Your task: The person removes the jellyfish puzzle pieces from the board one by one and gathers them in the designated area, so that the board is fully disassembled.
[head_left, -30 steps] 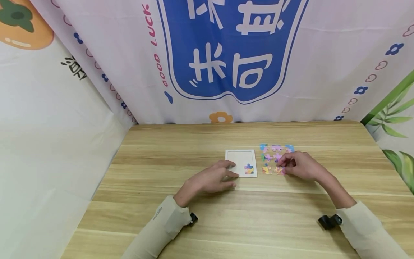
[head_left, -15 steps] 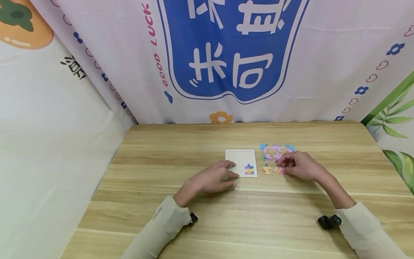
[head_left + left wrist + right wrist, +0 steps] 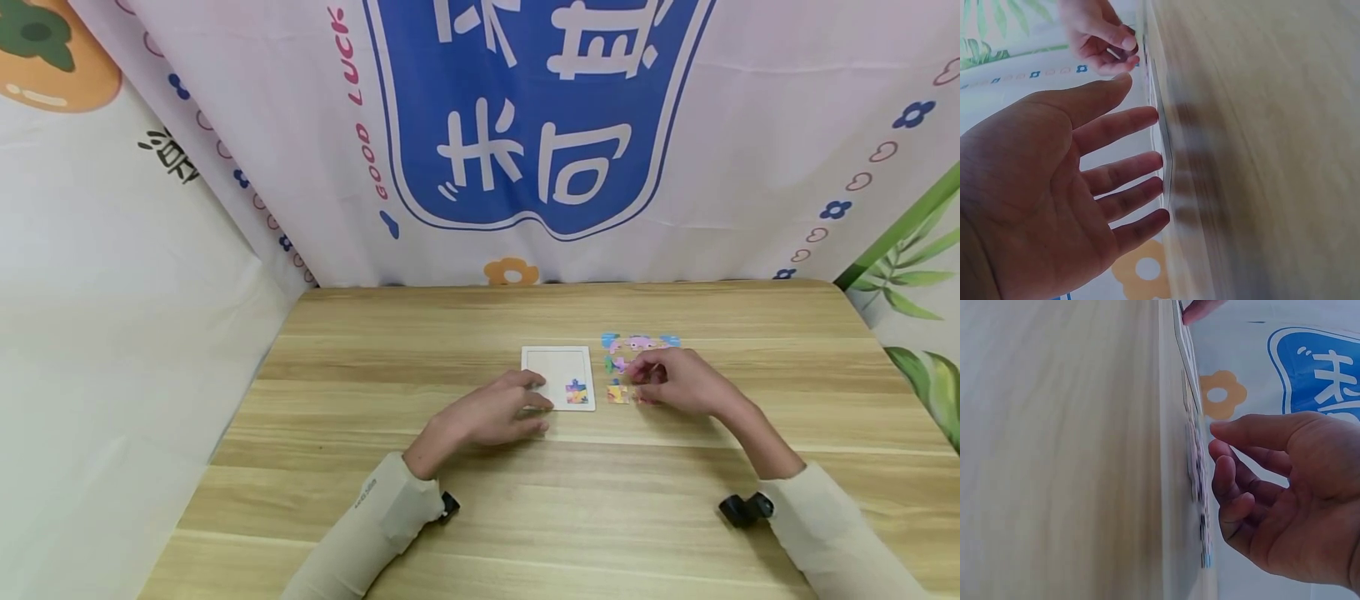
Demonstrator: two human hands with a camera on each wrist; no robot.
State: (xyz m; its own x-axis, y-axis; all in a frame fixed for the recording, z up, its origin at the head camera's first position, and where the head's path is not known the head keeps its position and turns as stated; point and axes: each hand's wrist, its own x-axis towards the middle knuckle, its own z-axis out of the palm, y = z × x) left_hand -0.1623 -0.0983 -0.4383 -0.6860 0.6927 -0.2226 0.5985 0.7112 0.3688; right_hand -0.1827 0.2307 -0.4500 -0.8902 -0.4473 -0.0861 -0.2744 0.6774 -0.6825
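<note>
My left hand rests its spread fingertips on the left part of a white square puzzle tray. One colourful puzzle piece lies in the tray's lower right corner. Loosely curled, my right hand hovers low over loose puzzle pieces and partly hides them. In the right wrist view no piece shows between the right hand's thumb and fingers. A yellow puzzle piece lies left of that hand, with pink and blue pieces beyond it. The left wrist view shows the left fingers straight at the tray edge.
All this lies on a wood-grain table. Behind its far edge hangs a printed white curtain with a blue sign. Each forearm wears a beige sleeve, with a black wrist camera showing at the right.
My right hand has shifted a little to the left over the loose pieces, and its forearm has followed. The left hand keeps its place on the tray.
</note>
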